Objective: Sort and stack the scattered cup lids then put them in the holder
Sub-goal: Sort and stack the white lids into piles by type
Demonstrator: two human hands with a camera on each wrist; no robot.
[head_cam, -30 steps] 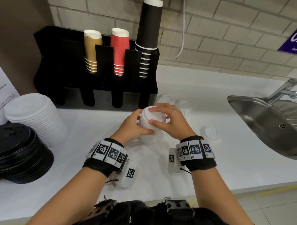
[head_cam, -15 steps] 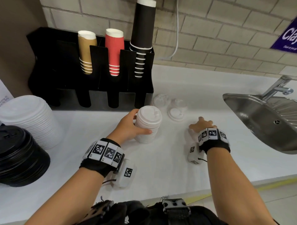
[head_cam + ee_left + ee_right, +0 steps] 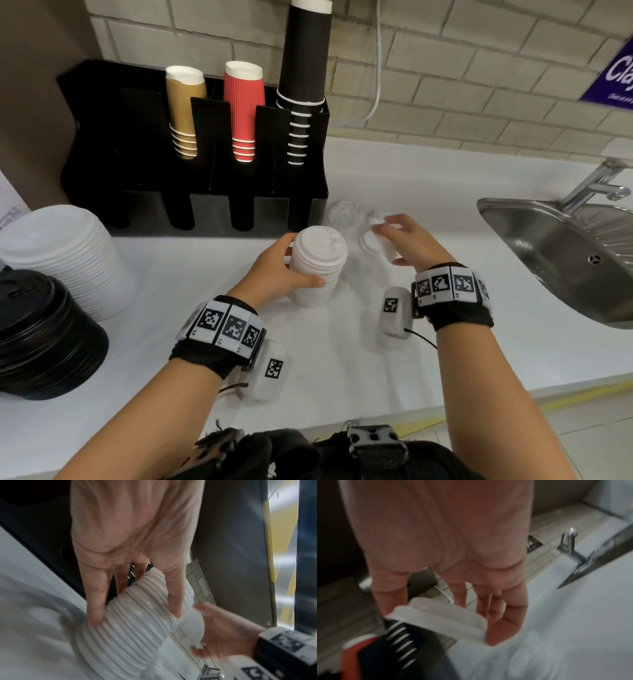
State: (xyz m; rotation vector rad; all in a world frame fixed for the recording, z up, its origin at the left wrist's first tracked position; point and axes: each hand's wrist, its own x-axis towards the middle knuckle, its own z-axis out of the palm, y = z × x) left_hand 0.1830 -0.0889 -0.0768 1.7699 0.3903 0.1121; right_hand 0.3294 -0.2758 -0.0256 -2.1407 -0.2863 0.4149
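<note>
A tall stack of small white lids (image 3: 317, 270) (image 3: 133, 628) stands on the white counter (image 3: 342, 359) in front of the black holder (image 3: 137, 192). My left hand (image 3: 277, 270) (image 3: 133, 547) grips the stack's side, thumb in front and fingers behind. To its right, my right hand (image 3: 414, 243) (image 3: 445, 547) holds one white lid (image 3: 385, 245) (image 3: 436, 620) off the counter between thumb and fingers, tilted and blurred. Loose white lids (image 3: 342, 214) lie beside the holder's right end, just beyond my right hand.
The holder carries brown, red (image 3: 244, 113) and black cup stacks. A stack of large white lids (image 3: 65, 253) and one of black lids (image 3: 41, 335) sit at the left. A steel sink (image 3: 565, 253) with a tap lies at the right.
A second ago both hands were on the stack. The right hand then reached right to a single lid on the counter, picked it up and now carries it back toward the stack.
</note>
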